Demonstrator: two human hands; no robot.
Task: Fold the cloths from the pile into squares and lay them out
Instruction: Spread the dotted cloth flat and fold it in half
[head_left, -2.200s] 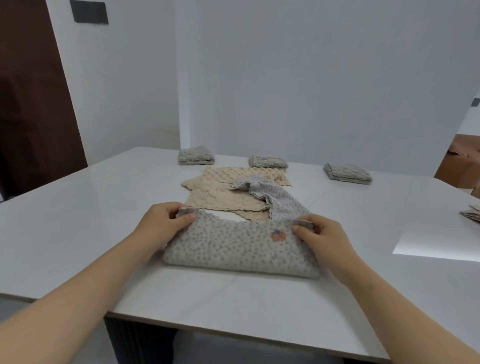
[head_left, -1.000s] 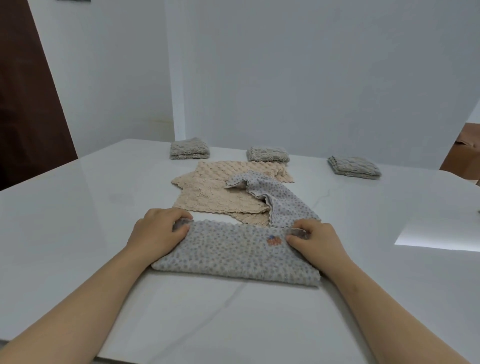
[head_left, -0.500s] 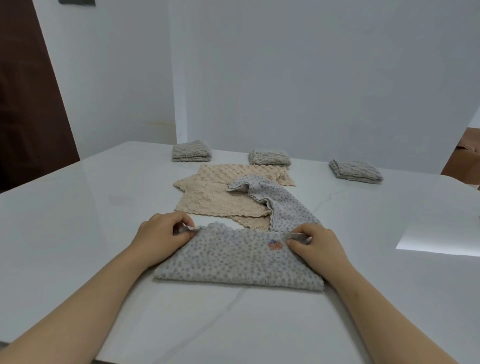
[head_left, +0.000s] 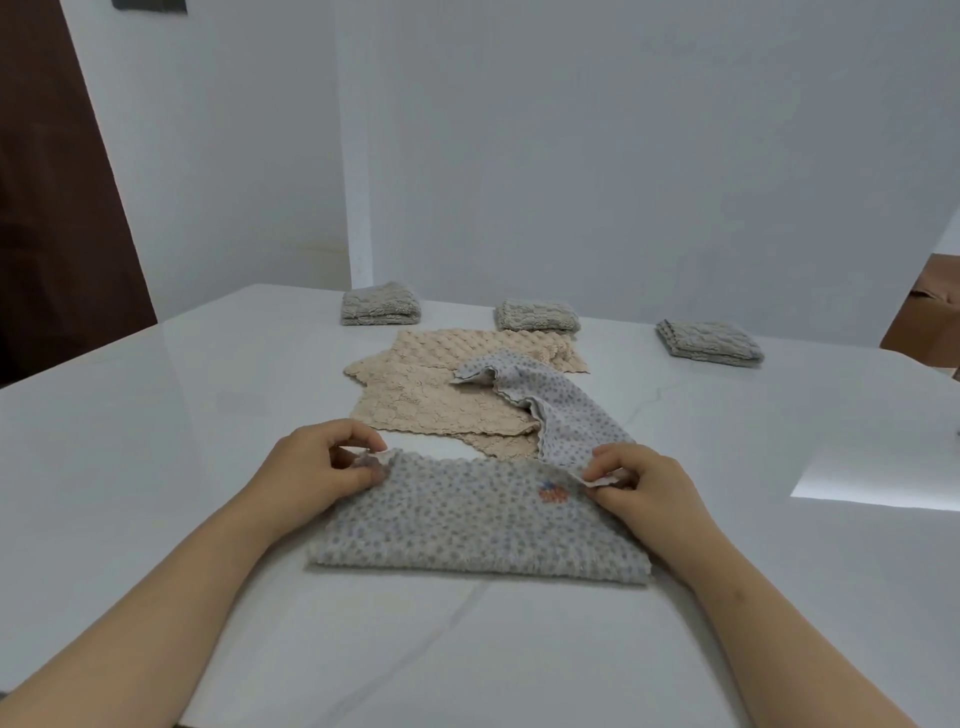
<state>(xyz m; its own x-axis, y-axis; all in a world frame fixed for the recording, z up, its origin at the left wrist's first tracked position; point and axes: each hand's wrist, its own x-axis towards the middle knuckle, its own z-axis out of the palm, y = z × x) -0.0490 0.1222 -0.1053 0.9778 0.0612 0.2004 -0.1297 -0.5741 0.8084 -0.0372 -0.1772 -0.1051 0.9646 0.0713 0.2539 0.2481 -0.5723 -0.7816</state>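
At lower centre of the frame, the left hand (head_left: 317, 470) and right hand (head_left: 641, 486) each pinch a far corner of the half-folded spotted cloth (head_left: 478, 519) on the white table (head_left: 156, 415); uneven pulling could skew its edges.

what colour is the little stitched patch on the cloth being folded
Orange with a bit of blue. The patch sits near the right hand on the grey dotted cloth, head view.
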